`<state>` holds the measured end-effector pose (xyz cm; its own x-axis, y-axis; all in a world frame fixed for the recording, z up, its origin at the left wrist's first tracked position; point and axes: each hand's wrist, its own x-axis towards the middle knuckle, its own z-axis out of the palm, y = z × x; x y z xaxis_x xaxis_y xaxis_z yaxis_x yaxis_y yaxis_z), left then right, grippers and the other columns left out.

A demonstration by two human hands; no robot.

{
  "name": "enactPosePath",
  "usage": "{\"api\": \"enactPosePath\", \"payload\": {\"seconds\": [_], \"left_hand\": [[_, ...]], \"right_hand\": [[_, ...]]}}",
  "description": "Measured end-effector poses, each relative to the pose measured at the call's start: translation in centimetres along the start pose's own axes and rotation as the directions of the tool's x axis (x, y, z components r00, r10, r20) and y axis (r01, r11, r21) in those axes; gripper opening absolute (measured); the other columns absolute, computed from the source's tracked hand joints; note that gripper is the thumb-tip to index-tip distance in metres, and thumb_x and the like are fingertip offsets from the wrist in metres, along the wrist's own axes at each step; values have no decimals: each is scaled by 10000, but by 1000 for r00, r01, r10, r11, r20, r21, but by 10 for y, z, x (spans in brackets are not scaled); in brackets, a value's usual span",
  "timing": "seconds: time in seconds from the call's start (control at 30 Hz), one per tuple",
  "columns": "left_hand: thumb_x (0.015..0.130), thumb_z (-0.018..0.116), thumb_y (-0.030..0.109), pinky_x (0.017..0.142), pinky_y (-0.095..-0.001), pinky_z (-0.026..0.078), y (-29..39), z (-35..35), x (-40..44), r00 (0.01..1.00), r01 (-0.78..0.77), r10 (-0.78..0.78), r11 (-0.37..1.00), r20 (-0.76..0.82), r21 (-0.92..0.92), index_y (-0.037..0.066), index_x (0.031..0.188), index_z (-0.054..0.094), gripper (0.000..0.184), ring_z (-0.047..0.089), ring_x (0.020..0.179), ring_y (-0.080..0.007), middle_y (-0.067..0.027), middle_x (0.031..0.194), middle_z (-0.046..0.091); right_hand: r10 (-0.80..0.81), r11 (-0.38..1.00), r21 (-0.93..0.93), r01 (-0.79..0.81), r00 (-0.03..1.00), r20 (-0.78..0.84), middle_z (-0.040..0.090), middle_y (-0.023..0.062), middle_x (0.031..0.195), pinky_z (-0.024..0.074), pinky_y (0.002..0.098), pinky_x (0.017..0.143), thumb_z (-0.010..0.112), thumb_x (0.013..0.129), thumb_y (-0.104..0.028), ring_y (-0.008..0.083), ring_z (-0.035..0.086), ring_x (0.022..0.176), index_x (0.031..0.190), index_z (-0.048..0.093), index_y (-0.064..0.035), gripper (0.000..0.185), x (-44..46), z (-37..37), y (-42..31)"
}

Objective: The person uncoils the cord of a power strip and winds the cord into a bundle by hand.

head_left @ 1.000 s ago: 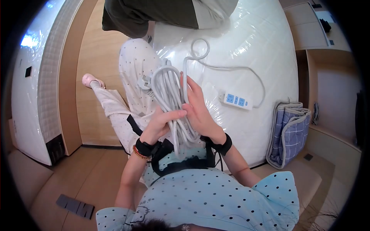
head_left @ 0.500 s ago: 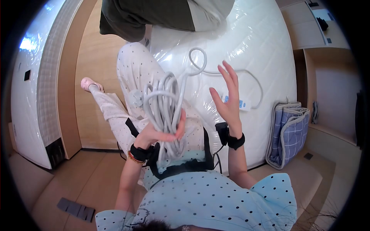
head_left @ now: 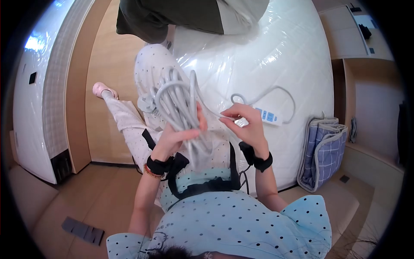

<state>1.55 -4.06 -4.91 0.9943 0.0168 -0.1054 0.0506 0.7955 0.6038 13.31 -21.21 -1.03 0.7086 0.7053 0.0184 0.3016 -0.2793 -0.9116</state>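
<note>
A thick coiled bundle of grey-white power cord [head_left: 174, 97] is gripped around its lower middle by my left hand [head_left: 181, 134], above my lap. The plug [head_left: 147, 103] sticks out at the bundle's left side. My right hand [head_left: 246, 125] pinches the loose stretch of cord between thumb and fingers, to the right of the bundle. From there the cord makes a small loop and a wider curve to the white power strip [head_left: 269, 116], which has blue sockets and lies on the plastic-wrapped mattress [head_left: 297, 77] just beyond my right hand.
Another person's leg in dark trousers [head_left: 172, 17] rests at the mattress's far end. A folded blue checked quilted bundle [head_left: 321, 153] stands at the right edge. A second wrapped mattress [head_left: 34, 116] stands on the left. A grey flat piece [head_left: 83, 231] lies on the floor.
My right hand has gone from spread and empty to pinching the cord, lower and further left. The upright cord loop has dropped. The coil in my left hand has shifted slightly.
</note>
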Motion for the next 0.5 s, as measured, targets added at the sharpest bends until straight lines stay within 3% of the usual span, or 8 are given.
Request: {"api": "enactPosePath", "payload": {"seconds": [0.03, 0.13, 0.27, 0.37, 0.43, 0.47, 0.5], "left_hand": [[677, 700, 75, 798, -283, 420, 0, 1, 3, 995, -17, 23, 998, -96, 65, 16, 1142, 438, 537, 548, 882, -152, -58, 886, 581], [687, 690, 71, 826, -287, 419, -4, 4, 10, 983, -53, 77, 988, -165, 143, 11, 1151, 442, 530, 559, 886, -149, -69, 911, 590], [726, 648, 42, 821, -292, 453, -1, 6, 14, 963, 87, -82, 996, -255, 8, -19, 1193, 434, 517, 596, 933, -192, -98, 965, 597], [747, 619, 34, 839, -300, 470, -6, 7, 23, 953, 52, -97, 986, -288, -160, -38, 1216, 423, 513, 603, 949, -225, -104, 966, 593], [750, 611, 39, 867, -314, 467, -15, -8, 28, 962, 6, -45, 989, -270, -145, -37, 1237, 406, 534, 599, 966, -243, -105, 966, 587], [752, 607, 42, 880, -321, 465, -19, -18, 32, 965, -20, -16, 991, -260, -136, -37, 1248, 397, 544, 597, 974, -253, -105, 967, 584], [750, 606, 52, 838, -322, 473, -22, -28, 34, 969, -30, -15, 984, -248, -174, -17, 1274, 385, 574, 592, 930, -245, -83, 903, 561]], "right_hand": [[-50, 998, -47, 48, 997, -53, 607, 63, 698, 452, 260, 587, 715, 688, -26, 165, 575, 602, 777, 631, -19, 123, -1, 7, -4], [-153, 968, -214, 128, 982, -107, 590, 63, 704, 460, 224, 566, 685, 719, 18, 140, 571, 618, 796, 618, 13, 102, -3, 20, -7], [-122, 981, -175, 85, 970, -210, 584, 41, 667, 419, 277, 561, 696, 708, -47, 191, 550, 580, 771, 617, -38, 102, -4, 25, -6], [-2, 997, -74, -2, 999, -48, 591, 63, 718, 444, 288, 638, 684, 724, -52, 193, 575, 656, 837, 641, -28, 124, -8, 31, -5], [20, 1000, 2, -20, 999, 25, 591, 83, 807, 457, 299, 682, 677, 733, -57, 206, 585, 741, 896, 653, -33, 166, -8, 30, -4], [27, 999, 40, -29, 998, 63, 591, 93, 851, 463, 305, 705, 673, 738, -60, 213, 590, 784, 925, 659, -36, 189, -7, 29, -4], [-73, 996, -54, 76, 996, 51, 585, 97, 908, 466, 307, 712, 668, 743, -61, 217, 587, 815, 944, 661, -43, 202, -5, 28, -5]]}}
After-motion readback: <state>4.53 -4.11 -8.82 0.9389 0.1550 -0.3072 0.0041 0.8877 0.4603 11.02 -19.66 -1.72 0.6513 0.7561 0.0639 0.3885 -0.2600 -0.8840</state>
